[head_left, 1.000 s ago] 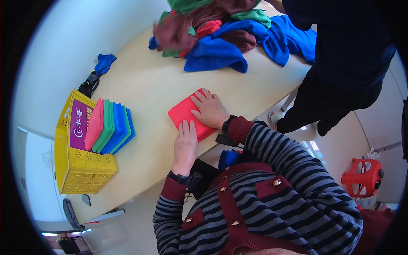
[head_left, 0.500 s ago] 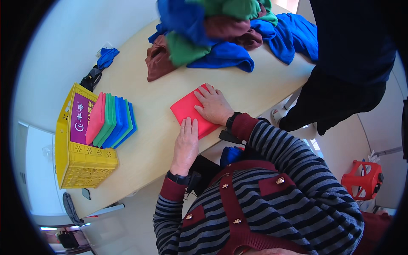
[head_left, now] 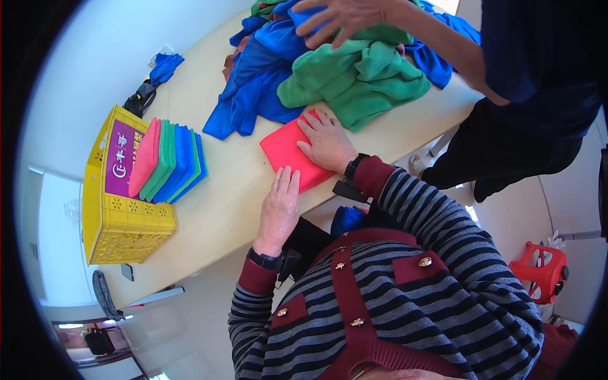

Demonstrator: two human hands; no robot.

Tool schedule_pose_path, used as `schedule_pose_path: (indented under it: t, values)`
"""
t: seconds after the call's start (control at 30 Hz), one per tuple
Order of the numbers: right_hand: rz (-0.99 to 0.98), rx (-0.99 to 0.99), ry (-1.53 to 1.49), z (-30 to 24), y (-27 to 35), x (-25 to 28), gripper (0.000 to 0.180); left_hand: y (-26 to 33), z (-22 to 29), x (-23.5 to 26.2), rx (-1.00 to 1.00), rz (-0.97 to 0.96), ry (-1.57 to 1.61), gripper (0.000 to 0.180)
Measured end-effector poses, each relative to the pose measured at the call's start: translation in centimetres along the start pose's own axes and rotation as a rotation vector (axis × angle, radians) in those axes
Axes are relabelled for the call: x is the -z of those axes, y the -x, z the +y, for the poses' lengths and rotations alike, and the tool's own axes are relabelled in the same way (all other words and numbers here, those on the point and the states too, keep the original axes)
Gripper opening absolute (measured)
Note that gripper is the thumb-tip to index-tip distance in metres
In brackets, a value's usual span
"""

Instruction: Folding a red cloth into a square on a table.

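A folded red cloth (head_left: 285, 147) lies on the table close to its near edge. My right hand (head_left: 326, 144) rests flat on its right side, fingers stretched out. Along the cloth's lower left edge, my left hand (head_left: 280, 206) lies with its fingers straight and close together, touching it. Beyond the cloth is a loose heap of towels: a green towel (head_left: 361, 79) in front and a blue towel (head_left: 259, 73) to its left. A co-worker's hand (head_left: 342, 19) is over the heap, fingers spread.
At the left stands a yellow plastic crate (head_left: 130, 237) with a purple panel. Folded red, green and blue cloths (head_left: 180, 161) stand in a row against it. A small dark phone-like object (head_left: 127, 272) lies by the crate. A red stool (head_left: 541, 272) is on the floor at the right.
The co-worker's hand has come into view over the heap, and the towels have dropped and spread nearer to the red cloth. My hands stay on the cloth, almost unmoved.
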State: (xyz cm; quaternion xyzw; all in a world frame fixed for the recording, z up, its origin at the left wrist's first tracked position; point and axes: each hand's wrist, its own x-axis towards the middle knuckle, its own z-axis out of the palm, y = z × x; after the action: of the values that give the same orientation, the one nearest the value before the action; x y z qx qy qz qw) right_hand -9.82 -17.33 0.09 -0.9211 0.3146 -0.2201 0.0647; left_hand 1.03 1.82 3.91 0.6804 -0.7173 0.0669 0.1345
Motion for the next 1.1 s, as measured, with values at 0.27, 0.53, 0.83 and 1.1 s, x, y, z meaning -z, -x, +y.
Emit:
schedule_pose_path:
  t: [0.27, 0.53, 0.83, 1.1]
  values:
    - [-0.007, 0.000, 0.051, 0.2, -0.2, -0.1, 0.059, -1.6, -1.2, 1.5, 0.156, 0.063, 0.169, 0.046]
    - [0.001, -0.003, 0.047, -0.1, -0.3, -0.1, 0.058, -4.0, -3.1, -4.2, 0.159, 0.152, 0.069, 0.046]
    - [0.041, -0.011, -0.060, -0.3, 0.0, 0.3, 0.058, -3.4, -3.2, -4.6, 0.157, 0.114, 0.107, 0.052]
    - [0.061, -0.017, -0.103, -0.1, 0.0, 0.4, 0.058, -3.4, -3.2, -4.1, 0.183, 0.084, 0.088, 0.051]
